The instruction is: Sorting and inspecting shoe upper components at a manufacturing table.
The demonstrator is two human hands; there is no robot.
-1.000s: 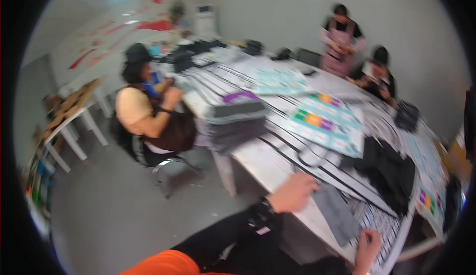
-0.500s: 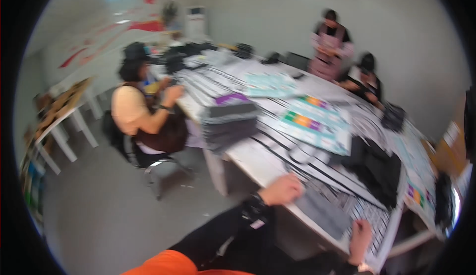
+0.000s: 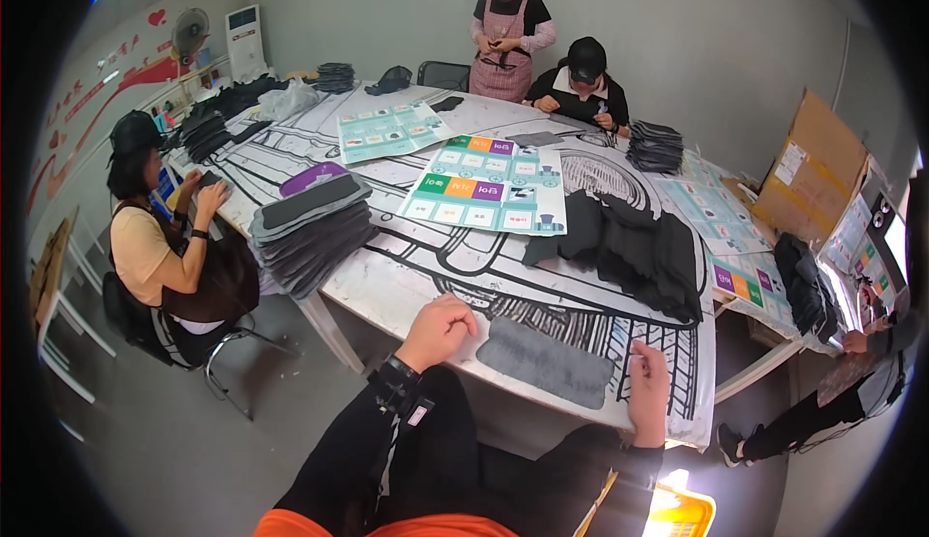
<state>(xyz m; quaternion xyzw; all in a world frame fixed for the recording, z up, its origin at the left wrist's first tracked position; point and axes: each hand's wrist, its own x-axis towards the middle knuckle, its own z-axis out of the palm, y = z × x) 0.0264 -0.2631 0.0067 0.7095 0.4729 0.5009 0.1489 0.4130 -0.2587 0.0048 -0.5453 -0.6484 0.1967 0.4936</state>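
Both hands drawn nearer, left hand [image 3: 438,329] curled, right hand [image 3: 649,389] flat beside grey felt piece [image 3: 545,360]

Single view from a head-worn fisheye camera, which looked steeply down and forward over the near edge of the counter [image 3: 406,290]. The lens sat close above the wearer's own forearms, which entered from the lower edge, with the left hand [image 3: 440,324] and right hand [image 3: 648,392] at that near edge. Straight edges bowed toward the dark circular rim. The far edge of the counter, the seated and standing persons, and the room's walls lay well apart, toward the top. No second view was supplied.
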